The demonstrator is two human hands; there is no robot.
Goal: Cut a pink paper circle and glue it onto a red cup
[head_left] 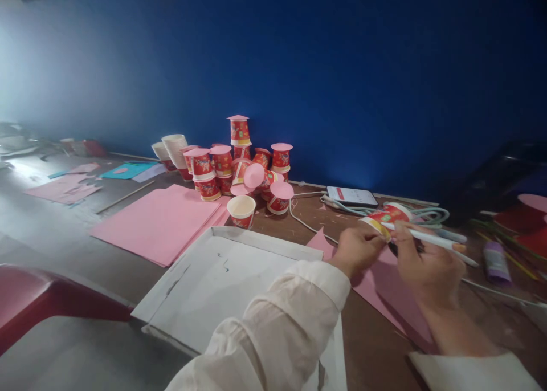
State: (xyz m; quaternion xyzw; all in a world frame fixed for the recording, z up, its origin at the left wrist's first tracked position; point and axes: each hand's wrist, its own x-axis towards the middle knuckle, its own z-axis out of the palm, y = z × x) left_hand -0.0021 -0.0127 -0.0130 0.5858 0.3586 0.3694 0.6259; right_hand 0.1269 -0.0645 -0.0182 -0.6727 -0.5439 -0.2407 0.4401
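Note:
A red patterned paper cup (388,213) is tilted on its side just above my two hands. The closed fingers of my left hand (356,251) meet the cup's yellow-banded rim; their exact grip is partly hidden. My right hand (431,268) is closed round a white pen-like stick (427,235), which points left towards the cup. Pink paper (380,288) lies under both hands, with a torn-looking pink corner (320,243) showing left of my left wrist.
Red cups topped with pink discs (239,130) stand stacked by the blue wall. An upright cup (241,208) is before them, near pink sheets (158,220) and a white board (231,282). A phone (350,196), cables (431,215) and a purple glue stick (497,263) lie right.

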